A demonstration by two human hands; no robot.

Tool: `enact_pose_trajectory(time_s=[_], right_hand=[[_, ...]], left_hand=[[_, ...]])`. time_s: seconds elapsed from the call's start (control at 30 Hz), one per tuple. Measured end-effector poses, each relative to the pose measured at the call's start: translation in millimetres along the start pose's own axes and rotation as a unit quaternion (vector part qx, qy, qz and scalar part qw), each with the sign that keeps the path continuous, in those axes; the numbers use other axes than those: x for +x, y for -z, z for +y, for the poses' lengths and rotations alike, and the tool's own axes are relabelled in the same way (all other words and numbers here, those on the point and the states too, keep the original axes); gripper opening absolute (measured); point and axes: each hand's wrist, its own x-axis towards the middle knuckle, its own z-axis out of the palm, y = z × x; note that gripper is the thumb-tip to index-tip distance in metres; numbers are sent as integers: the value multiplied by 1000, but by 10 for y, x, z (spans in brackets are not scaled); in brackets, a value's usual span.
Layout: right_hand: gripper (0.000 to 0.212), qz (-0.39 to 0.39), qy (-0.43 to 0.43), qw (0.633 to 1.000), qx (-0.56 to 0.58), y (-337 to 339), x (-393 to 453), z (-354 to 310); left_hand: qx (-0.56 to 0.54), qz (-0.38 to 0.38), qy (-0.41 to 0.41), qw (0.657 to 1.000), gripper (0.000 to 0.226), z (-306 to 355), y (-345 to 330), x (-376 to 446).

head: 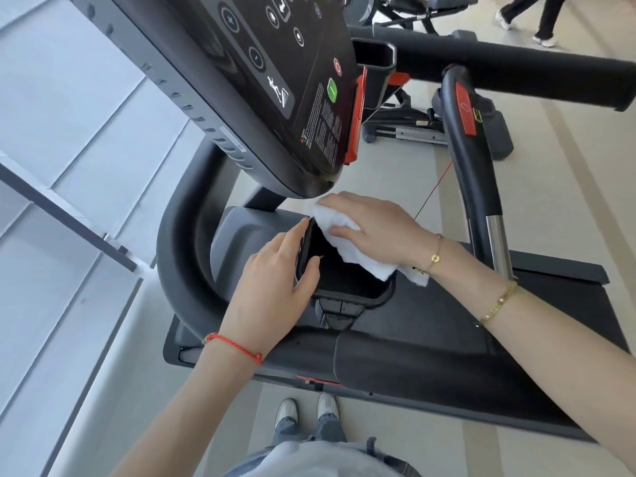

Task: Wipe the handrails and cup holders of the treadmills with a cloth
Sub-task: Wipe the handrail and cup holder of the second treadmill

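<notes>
A white cloth [358,249] lies over the far right rim of a black cup holder [347,280] below the treadmill console [275,80]. My right hand [375,228] presses flat on the cloth with straight fingers. My left hand [275,280] grips the cup holder's left wall, thumb inside and fingers outside. A curved black handrail [175,256] bends round the left of the holder. Another black handrail [471,173] with a chrome section rises at the right.
The treadmill deck [430,342] runs below my arms. A second machine's padded bar [516,67] crosses the top right. A red safety cord [437,187] hangs from the console. Someone's legs [547,15] walk at the top right. My shoes [306,407] stand on the pale floor.
</notes>
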Motion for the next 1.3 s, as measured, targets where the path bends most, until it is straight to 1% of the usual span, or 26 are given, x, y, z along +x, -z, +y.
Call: enact_pose_trajectory(time_s=[0.1, 0.17, 0.23, 0.3, 0.4, 0.43, 0.5, 0.6, 0.7, 0.77, 0.9, 1.0, 1.07, 1.17, 1.23, 1.3], right_hand=[[35, 0, 20, 1000, -11, -28, 45, -39], [36, 17, -2, 1000, -12, -39, -15, -1], [35, 42, -51, 998, 21, -62, -166, 79], [37, 66, -120, 989, 60, -106, -349, 110], [52, 95, -200, 968, 115, -264, -600, 16], [57, 104, -216, 961, 137, -332, -677, -34], [60, 119, -244, 948, 168, -430, -786, -122], [55, 113, -261, 945, 159, -371, -692, -104], [40, 83, -244, 956, 140, -159, -448, -32], [38, 80, -237, 958, 142, -140, -438, -31], [58, 118, -245, 950, 151, -410, -755, -173], [65, 103, -252, 951, 149, -407, -756, -155], [61, 88, -216, 965, 123, -290, -626, -61], [44, 67, -121, 987, 84, -80, -397, 55], [37, 34, -63, 996, 44, -11, -250, 89], [36, 0, -21, 1000, -4, 3, -98, 71]], left_hand=[[-1, -3, 2, 1000, 51, -1, -10, 5], [-1, -3, 0, 1000, 52, -9, -9, 7], [-4, -5, -1, 1000, 52, -7, -3, 3], [-2, -4, -3, 1000, 52, -3, 2, -1], [2, -4, -3, 1000, 52, -12, 4, -7], [1, -5, -2, 1000, 52, -16, 7, -9], [-6, -6, 1, 1000, 52, -21, 9, -14], [-4, -6, 0, 1000, 53, -26, 5, -20], [5, -9, -3, 1000, 55, -29, -2, -21], [7, -7, -4, 1000, 55, -25, 2, -26], [3, -5, -3, 1000, 55, -10, 10, -36], [5, -2, 1, 1000, 54, -2, 8, -41], [7, 2, 5, 1000, 53, -1, 15, -40], [8, 9, 8, 1000, 51, 14, 22, -48], [8, 6, 9, 1000, 50, 23, 24, -50], [6, 6, 9, 1000, 50, 24, 23, -50]])
